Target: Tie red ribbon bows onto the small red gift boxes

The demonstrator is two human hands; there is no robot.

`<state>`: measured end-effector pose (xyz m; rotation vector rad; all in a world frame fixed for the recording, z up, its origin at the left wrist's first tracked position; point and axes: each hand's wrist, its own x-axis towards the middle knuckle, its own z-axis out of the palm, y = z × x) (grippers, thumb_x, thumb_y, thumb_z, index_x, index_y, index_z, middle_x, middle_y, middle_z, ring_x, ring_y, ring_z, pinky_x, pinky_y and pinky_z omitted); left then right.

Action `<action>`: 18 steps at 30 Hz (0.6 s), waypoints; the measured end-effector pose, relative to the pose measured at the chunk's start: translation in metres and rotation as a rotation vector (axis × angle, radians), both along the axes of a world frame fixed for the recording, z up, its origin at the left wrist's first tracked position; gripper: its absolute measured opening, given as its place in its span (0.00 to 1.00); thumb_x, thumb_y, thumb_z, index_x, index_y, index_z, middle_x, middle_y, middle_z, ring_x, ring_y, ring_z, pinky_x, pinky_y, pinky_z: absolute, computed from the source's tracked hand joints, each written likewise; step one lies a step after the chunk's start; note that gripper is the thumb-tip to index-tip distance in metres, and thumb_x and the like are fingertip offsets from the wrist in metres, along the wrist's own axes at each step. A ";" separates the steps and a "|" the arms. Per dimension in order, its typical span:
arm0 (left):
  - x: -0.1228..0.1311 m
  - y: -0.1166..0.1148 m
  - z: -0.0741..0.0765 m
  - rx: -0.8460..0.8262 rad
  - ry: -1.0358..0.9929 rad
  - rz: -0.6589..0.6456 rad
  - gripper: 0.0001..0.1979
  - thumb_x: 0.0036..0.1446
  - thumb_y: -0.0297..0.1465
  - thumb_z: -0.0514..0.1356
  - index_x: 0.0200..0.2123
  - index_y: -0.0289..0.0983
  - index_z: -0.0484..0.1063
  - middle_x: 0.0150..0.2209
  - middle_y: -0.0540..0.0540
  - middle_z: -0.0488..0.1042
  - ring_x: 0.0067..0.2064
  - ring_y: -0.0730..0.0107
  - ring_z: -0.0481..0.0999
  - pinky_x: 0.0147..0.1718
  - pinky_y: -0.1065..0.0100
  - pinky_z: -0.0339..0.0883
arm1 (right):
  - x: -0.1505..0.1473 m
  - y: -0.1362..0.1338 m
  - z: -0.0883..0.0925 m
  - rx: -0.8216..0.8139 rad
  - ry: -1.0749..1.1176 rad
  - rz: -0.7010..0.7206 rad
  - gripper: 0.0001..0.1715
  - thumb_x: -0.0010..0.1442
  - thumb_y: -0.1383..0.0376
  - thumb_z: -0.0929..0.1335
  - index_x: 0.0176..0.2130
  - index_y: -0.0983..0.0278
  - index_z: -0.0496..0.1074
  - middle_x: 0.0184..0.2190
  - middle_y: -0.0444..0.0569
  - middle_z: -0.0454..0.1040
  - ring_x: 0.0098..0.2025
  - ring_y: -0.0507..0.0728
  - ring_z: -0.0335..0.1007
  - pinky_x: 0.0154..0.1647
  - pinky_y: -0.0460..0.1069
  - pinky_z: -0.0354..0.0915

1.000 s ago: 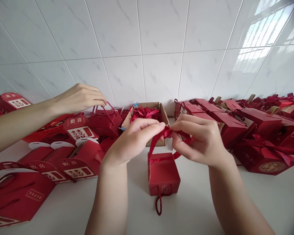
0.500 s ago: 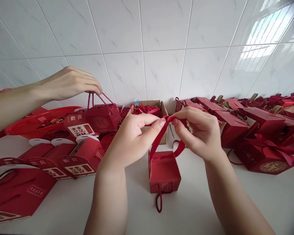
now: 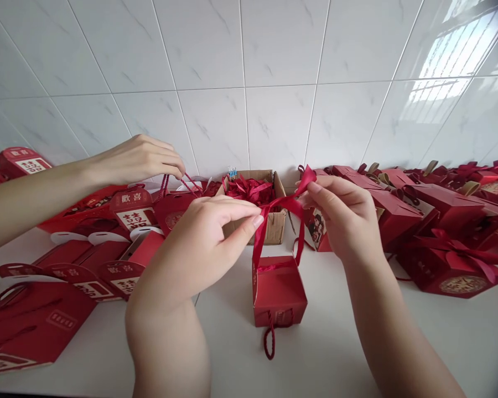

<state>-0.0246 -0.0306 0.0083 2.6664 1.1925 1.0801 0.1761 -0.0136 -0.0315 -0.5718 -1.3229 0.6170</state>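
Note:
A small red gift box (image 3: 280,287) stands on the white table in front of me, a twisted cord loop hanging from its near side. Red satin ribbon (image 3: 260,237) rises from both sides of this box to my hands. My left hand (image 3: 228,232) pinches the ribbon between thumb and forefinger above the box. Higher and to the right, my right hand (image 3: 342,213) pinches the ribbon near its free end, with a stretch spanning between both hands. The far side of the box is partly covered by the ribbon.
A co-worker's hand (image 3: 149,157) holds a red box (image 3: 174,207) by its cord handles at the left. Behind my hands stands a cardboard carton (image 3: 278,229) of ribbons. Rows of red boxes (image 3: 444,204) line the right; handled red boxes (image 3: 33,326) stand at left. A tiled wall (image 3: 282,121) closes the back.
My hands have moved apart, the right one drawing the ribbon end up and rightward, the left shifting slightly left. The co-worker's hand and its box have moved lower and to the right.

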 end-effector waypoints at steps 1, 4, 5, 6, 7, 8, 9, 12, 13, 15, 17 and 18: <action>-0.003 0.001 -0.001 -0.003 0.008 0.015 0.11 0.60 0.35 0.55 0.36 0.40 0.78 0.36 0.49 0.79 0.44 0.63 0.75 0.47 0.66 0.66 | 0.001 0.000 0.000 -0.011 0.006 -0.001 0.06 0.60 0.65 0.68 0.31 0.62 0.75 0.25 0.44 0.73 0.30 0.51 0.69 0.35 0.47 0.67; -0.010 0.003 -0.005 -0.057 0.040 0.064 0.13 0.59 0.38 0.56 0.44 0.43 0.76 0.43 0.48 0.79 0.48 0.61 0.75 0.47 0.66 0.67 | 0.005 0.001 0.003 -0.038 0.039 0.027 0.08 0.60 0.66 0.66 0.30 0.62 0.73 0.26 0.44 0.72 0.31 0.51 0.70 0.36 0.48 0.69; -0.013 0.004 -0.006 -0.086 0.057 0.081 0.15 0.59 0.39 0.56 0.46 0.44 0.75 0.45 0.48 0.78 0.49 0.60 0.74 0.46 0.66 0.68 | 0.007 0.002 0.003 -0.050 0.058 0.049 0.08 0.59 0.67 0.66 0.29 0.63 0.73 0.26 0.44 0.72 0.31 0.51 0.70 0.36 0.48 0.69; -0.016 0.004 -0.007 -0.117 0.078 0.096 0.16 0.58 0.40 0.56 0.48 0.45 0.75 0.46 0.48 0.78 0.49 0.59 0.74 0.46 0.65 0.68 | 0.008 0.002 0.004 -0.062 0.077 0.074 0.08 0.59 0.67 0.65 0.28 0.63 0.72 0.26 0.45 0.72 0.31 0.52 0.71 0.36 0.48 0.69; -0.018 0.005 -0.009 -0.146 0.098 0.108 0.17 0.58 0.41 0.56 0.49 0.46 0.74 0.48 0.48 0.77 0.50 0.59 0.74 0.46 0.65 0.68 | 0.010 0.002 0.005 -0.073 0.089 0.097 0.09 0.59 0.67 0.64 0.28 0.63 0.71 0.27 0.46 0.73 0.33 0.53 0.71 0.36 0.49 0.70; -0.021 0.005 -0.011 -0.172 0.114 0.118 0.18 0.58 0.42 0.56 0.51 0.47 0.72 0.50 0.48 0.76 0.51 0.58 0.73 0.47 0.65 0.67 | 0.012 0.002 0.005 -0.080 0.092 0.114 0.10 0.59 0.67 0.64 0.27 0.63 0.70 0.27 0.46 0.73 0.34 0.53 0.72 0.37 0.50 0.70; -0.023 0.006 -0.012 -0.190 0.122 0.130 0.20 0.57 0.43 0.57 0.52 0.47 0.71 0.51 0.49 0.75 0.52 0.58 0.72 0.48 0.64 0.66 | 0.014 0.002 0.006 -0.085 0.084 0.128 0.10 0.59 0.67 0.63 0.27 0.63 0.69 0.28 0.47 0.73 0.35 0.54 0.72 0.38 0.50 0.70; -0.029 0.008 -0.015 -0.212 0.103 0.182 0.22 0.56 0.44 0.58 0.53 0.49 0.70 0.55 0.49 0.72 0.55 0.57 0.70 0.53 0.62 0.63 | 0.020 0.000 0.008 -0.103 0.029 0.187 0.12 0.59 0.66 0.63 0.25 0.63 0.68 0.26 0.47 0.72 0.33 0.54 0.72 0.36 0.51 0.70; -0.030 0.008 -0.016 -0.216 0.091 0.193 0.22 0.56 0.44 0.58 0.54 0.48 0.70 0.56 0.49 0.71 0.56 0.56 0.69 0.54 0.62 0.62 | 0.021 0.000 0.008 -0.116 0.014 0.210 0.12 0.58 0.67 0.63 0.24 0.64 0.68 0.25 0.47 0.72 0.32 0.54 0.71 0.35 0.50 0.70; -0.031 0.008 -0.015 -0.238 0.067 0.193 0.22 0.55 0.44 0.58 0.53 0.48 0.70 0.56 0.49 0.71 0.56 0.56 0.69 0.53 0.62 0.63 | 0.025 -0.002 0.009 -0.150 -0.008 0.245 0.12 0.57 0.68 0.64 0.23 0.64 0.67 0.24 0.46 0.70 0.29 0.53 0.69 0.32 0.48 0.68; -0.028 0.008 -0.013 -0.288 0.027 0.182 0.23 0.55 0.45 0.58 0.53 0.47 0.71 0.55 0.48 0.71 0.55 0.56 0.70 0.51 0.63 0.65 | 0.027 -0.006 0.009 -0.191 -0.043 0.266 0.12 0.57 0.69 0.64 0.22 0.65 0.67 0.22 0.46 0.68 0.27 0.52 0.67 0.29 0.47 0.66; -0.026 0.009 -0.012 -0.326 -0.016 0.181 0.23 0.54 0.45 0.58 0.53 0.47 0.71 0.55 0.47 0.72 0.54 0.56 0.71 0.49 0.63 0.66 | 0.028 -0.008 0.008 -0.215 -0.074 0.278 0.12 0.57 0.68 0.65 0.22 0.65 0.67 0.22 0.45 0.68 0.26 0.52 0.66 0.28 0.47 0.65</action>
